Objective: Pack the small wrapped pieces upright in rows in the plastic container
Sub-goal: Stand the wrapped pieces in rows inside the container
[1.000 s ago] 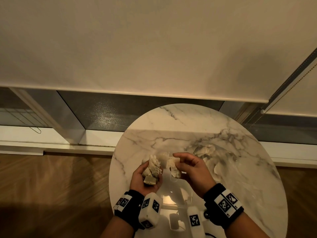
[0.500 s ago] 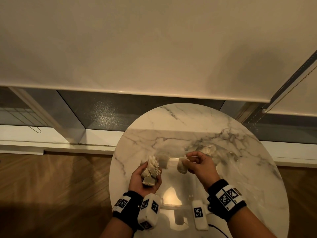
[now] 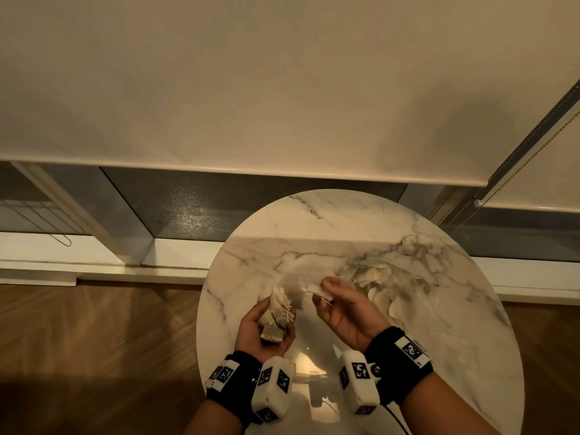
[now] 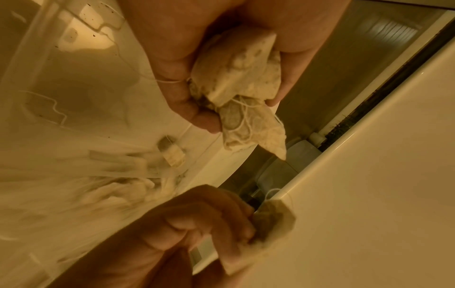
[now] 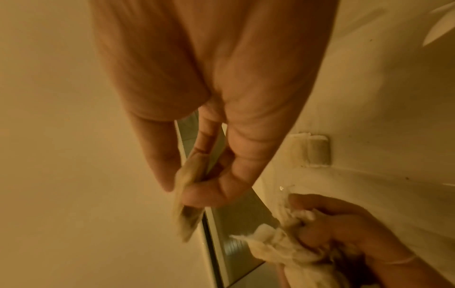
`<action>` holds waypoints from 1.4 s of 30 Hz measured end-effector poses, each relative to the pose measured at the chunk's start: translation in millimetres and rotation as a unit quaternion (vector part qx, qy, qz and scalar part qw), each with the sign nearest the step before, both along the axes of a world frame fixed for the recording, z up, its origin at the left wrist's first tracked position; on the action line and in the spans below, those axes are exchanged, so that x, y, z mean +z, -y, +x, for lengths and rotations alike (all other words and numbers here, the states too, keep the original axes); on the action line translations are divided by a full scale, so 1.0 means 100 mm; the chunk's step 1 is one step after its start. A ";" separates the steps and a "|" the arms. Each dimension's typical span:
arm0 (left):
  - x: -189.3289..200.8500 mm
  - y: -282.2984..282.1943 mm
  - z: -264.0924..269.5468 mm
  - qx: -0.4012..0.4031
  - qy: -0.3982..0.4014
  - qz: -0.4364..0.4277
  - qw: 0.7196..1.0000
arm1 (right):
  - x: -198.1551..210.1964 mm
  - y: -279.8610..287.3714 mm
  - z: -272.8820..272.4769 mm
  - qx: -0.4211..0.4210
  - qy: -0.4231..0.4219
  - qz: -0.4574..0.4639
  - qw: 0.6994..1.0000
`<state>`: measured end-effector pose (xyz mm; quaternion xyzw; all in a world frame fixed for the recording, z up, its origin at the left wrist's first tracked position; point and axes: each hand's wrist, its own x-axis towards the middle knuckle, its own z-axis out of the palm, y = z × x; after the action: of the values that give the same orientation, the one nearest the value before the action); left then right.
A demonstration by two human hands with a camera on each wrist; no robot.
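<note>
My left hand (image 3: 266, 321) grips a bunch of small pale tea bags (image 3: 277, 310) with tangled strings, also close up in the left wrist view as the bunch (image 4: 236, 81). My right hand (image 3: 340, 304) pinches one single tea bag (image 3: 318, 290) between thumb and fingers; the right wrist view shows that bag (image 5: 187, 202) hanging from the pinch. Below and between the hands stands the clear plastic container (image 3: 310, 350), hard to make out. One bag (image 3: 296, 298) stands at its far side.
A round marble table (image 3: 392, 246) bears everything. A loose heap of tea bags (image 3: 376, 284) lies on it right of my hands. Beyond the table's far edge are a window sill and a drawn blind; wooden floor lies to the left.
My right hand has drawn one tea bag away from the bunch, moved right and turned palm up. The left hand has kept its bunch and stayed in place.
</note>
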<state>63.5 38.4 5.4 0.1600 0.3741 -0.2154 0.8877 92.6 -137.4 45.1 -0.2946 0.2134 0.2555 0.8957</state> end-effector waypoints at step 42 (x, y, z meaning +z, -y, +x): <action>-0.05 -0.03 -0.02 -0.041 -0.015 0.001 0.999 | -0.49 0.50 0.14 0.207 0.274 -0.715 0.609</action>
<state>61.9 41.9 0.2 0.1725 0.3807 -0.2533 0.8724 106.8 -187.4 -3.6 -0.9341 0.0063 0.1074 0.3403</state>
